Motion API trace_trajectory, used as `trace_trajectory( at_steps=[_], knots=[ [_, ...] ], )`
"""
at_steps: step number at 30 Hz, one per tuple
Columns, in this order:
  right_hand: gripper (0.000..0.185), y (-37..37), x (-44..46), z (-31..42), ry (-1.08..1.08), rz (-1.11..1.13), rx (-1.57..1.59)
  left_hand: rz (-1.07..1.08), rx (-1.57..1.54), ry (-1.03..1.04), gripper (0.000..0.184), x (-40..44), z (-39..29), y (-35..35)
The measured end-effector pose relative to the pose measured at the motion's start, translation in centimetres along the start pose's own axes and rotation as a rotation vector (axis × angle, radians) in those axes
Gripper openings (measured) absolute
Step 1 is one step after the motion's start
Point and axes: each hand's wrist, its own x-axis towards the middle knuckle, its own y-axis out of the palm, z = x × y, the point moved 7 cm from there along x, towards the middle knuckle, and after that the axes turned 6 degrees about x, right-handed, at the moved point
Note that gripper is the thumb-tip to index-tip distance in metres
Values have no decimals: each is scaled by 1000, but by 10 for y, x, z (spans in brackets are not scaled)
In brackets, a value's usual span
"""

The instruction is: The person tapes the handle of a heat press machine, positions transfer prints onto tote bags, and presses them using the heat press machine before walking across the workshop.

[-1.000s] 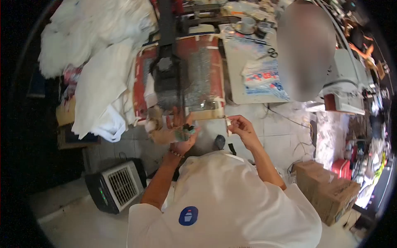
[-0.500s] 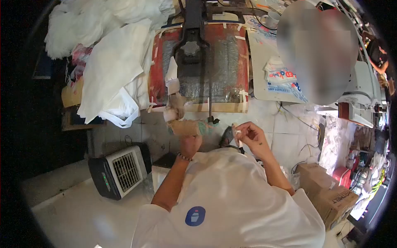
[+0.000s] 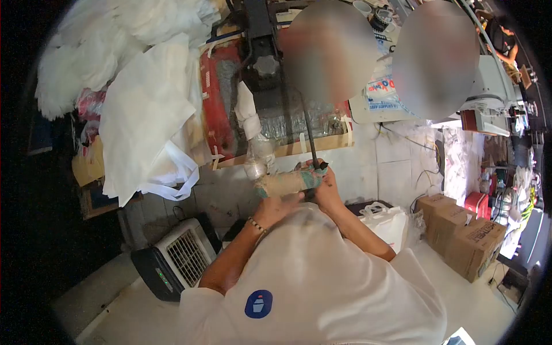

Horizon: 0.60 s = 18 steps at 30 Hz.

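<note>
A tan, tape-wrapped handle (image 3: 290,183) with teal patches at its ends lies crosswise in front of my chest. My left hand (image 3: 277,210) is just below it, fingers stretched to the right; whether they touch it is unclear. Around the handle's right end, my right hand (image 3: 328,190) has its fingers curled, partly hidden behind it. A thin dark rod (image 3: 309,129) comes down to that end. Beyond the handle is a screen-printing frame (image 3: 218,109) with red borders and tape strips, under a dark metal arm (image 3: 263,40). A knotted white cloth (image 3: 247,109) hangs at its left.
White fabric bags (image 3: 146,103) are piled at the left. An air cooler (image 3: 175,259) stands on the floor at lower left. Cardboard boxes (image 3: 474,244) and a white bag (image 3: 385,224) are at the right. Printed plastic packs (image 3: 382,95) lie beyond, near two blurred areas.
My right hand has moved left and up from beside the handle to its right end; the small white thing it held no longer shows. My left hand's fingers have straightened. The view has shifted.
</note>
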Motion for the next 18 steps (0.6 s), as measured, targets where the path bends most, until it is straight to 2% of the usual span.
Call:
trace_trajectory(
  at_steps=[1, 2, 3, 5, 6, 9, 10, 12, 14, 18],
  knots=[
    [12, -3, 0, -7, -2, -14, 0, -62, -22, 102, 30, 2, -3, -7],
    [18, -4, 0, -7, -118, -36, -87, -124, -47, 204, 30, 2, -6, -13],
    [26, -6, -2, -3, -235, -57, -177, -112, -51, 209, 30, 3, -2, -13],
    [23, -5, -3, 9, -215, -22, -195, -208, 35, 468, 31, 0, -12, -22],
    [21, -2, -4, 15, -193, 14, -207, -192, 36, 483, 31, 1, -13, -24],
    [15, -10, 2, 18, -239, 35, -249, -70, 56, 403, 30, -4, -28, -30],
    [15, -22, 6, 9, -251, 30, -249, -11, -16, 226, 29, -4, -34, -36],
    [12, -44, 10, -3, -304, 6, -409, 53, -85, 65, 29, -2, -30, -31],
    [11, -41, -1, 10, -269, -11, -437, -125, -37, 294, 28, -1, -34, -32],
    [11, -39, 1, 12, -177, -14, -515, -38, 99, 179, 30, -6, -34, -32]
  ],
)
